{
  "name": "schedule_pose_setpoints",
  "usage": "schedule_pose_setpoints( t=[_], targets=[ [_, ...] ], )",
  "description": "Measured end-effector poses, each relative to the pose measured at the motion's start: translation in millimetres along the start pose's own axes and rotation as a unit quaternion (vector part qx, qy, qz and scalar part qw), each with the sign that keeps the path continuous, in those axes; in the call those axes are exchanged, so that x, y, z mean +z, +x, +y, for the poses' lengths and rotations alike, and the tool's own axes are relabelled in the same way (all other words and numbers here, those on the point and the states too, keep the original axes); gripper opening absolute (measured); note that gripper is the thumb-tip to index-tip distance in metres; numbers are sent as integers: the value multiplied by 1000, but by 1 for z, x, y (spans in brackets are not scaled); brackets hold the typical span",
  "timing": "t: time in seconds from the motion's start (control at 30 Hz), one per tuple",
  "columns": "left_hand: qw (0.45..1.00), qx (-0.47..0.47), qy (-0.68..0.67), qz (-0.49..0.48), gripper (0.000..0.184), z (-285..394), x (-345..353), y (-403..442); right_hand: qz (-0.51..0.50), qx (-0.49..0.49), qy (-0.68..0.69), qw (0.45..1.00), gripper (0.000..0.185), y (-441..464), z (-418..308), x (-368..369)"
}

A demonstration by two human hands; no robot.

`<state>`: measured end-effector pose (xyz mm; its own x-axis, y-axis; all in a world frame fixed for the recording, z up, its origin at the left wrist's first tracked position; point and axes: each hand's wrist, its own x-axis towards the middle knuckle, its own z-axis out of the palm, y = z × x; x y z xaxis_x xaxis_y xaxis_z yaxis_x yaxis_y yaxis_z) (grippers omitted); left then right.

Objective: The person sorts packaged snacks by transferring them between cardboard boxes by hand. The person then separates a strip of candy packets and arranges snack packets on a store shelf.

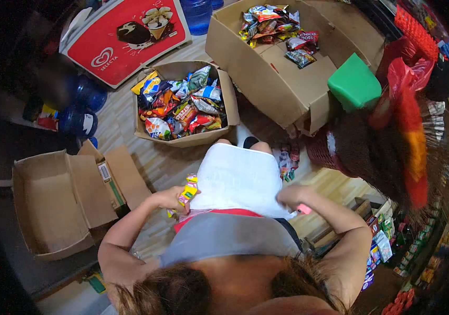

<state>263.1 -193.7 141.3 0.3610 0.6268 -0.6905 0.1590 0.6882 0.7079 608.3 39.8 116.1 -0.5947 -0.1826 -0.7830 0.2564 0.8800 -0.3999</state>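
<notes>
My left hand (170, 199) is closed around a strip of small yellow and pink sachets (188, 192), beside the left edge of a white towel (240, 176). The towel lies spread over my lap. At its right edge, my right hand (290, 196) is curled with its fingers turned down and partly hidden. Just below that hand shows a small pink object (303, 209); its kind is unclear, and I cannot tell whether the fingers grip it.
In front stands a cardboard box (182, 140) full of snack packs. A larger box (256, 68) holds more packs at the back. Left lies an open carton (51, 205). A red freezer panel (124, 42), blue water jugs (89, 94) and a green container (354, 83) stand around.
</notes>
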Motion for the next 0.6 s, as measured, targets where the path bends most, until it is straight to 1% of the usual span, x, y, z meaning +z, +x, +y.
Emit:
schedule_pose_setpoints(
  t=[0.03,0.07,0.1,0.13,0.17,0.2,0.23,0.27,0.3,0.33,0.37,0.4,0.47,0.53,0.57,0.6],
  targets=[
    [998,-17,-55,15,67,14,-6,-7,58,19,-7,998,15,-4,11,-23],
    [996,-33,-74,36,62,31,-13,-15,115,38,-14,993,18,-11,25,-55],
    [993,-49,-93,57,57,46,-22,-23,292,14,-27,956,16,-35,26,-104],
    [989,-64,-112,78,53,60,-32,-30,399,41,-15,916,22,-47,32,-144],
    [989,-55,-114,75,49,70,-43,-38,495,45,-32,867,26,-54,44,-178],
    [990,-47,-115,71,45,77,-56,-45,549,83,-9,831,23,-51,69,-206],
    [990,-39,-118,68,41,86,-65,-52,631,49,8,774,14,-41,95,-237],
    [989,-39,-121,76,39,98,-69,-58,631,60,65,771,18,-34,118,-270],
    [988,-38,-124,85,37,111,-72,-66,657,52,86,747,19,-23,135,-299],
    [987,-36,-126,94,35,122,-77,-72,631,90,86,766,20,-1,164,-323],
    [986,-38,-132,95,34,128,-83,-77,618,91,84,776,21,31,199,-343],
    [985,-39,-138,95,33,131,-90,-81,589,84,46,802,19,57,224,-361],
    [980,-46,-160,112,31,136,-103,-86,520,105,10,848,23,122,282,-380],
    [969,-62,-192,145,29,141,-114,-89,408,187,-59,892,26,148,280,-397],
    [963,-59,-206,162,28,144,-120,-93,342,182,-55,920,47,185,307,-406],
    [958,-57,-220,178,28,147,-124,-96,363,168,-79,913,48,204,319,-408]
  ],
)
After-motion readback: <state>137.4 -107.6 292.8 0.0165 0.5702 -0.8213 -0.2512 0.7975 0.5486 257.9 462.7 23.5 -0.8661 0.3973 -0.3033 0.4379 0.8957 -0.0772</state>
